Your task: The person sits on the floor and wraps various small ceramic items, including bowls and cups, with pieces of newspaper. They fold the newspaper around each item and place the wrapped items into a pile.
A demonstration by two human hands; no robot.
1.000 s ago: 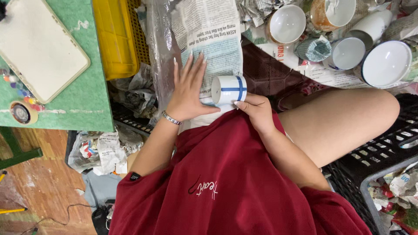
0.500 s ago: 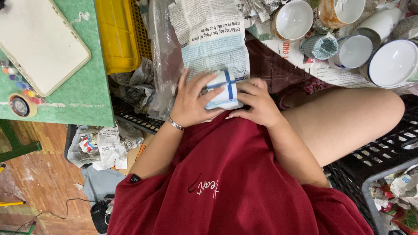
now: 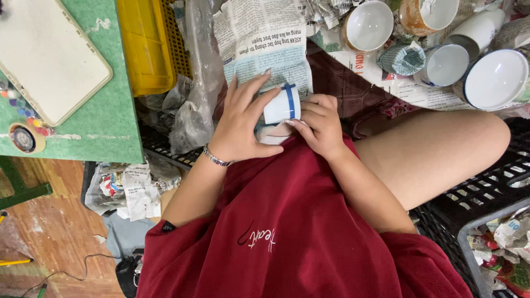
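Note:
A white cup with blue stripes [image 3: 282, 104] lies on its side on a sheet of newspaper [image 3: 265, 41] spread over my lap. My left hand [image 3: 240, 121] wraps over the cup's left side, fingers spread across it. My right hand [image 3: 317, 124] grips the cup from the right and below, fingers curled against it and the paper's near edge. Both hands hold the cup together. Part of the cup is hidden under my fingers.
Several white bowls and cups [image 3: 367, 25] sit among crumpled newspaper at the top right. A yellow crate [image 3: 149, 44] and a green table [image 3: 105, 121] with a white tray [image 3: 47, 55] stand at left. A black crate [image 3: 475, 193] is at right. Crumpled paper [image 3: 132, 185] lies below.
The cup has been rolled and drawn toward my body on the newspaper. My left hand went from lying flat on the paper to clasping the cup, and my right hand closed in on it.

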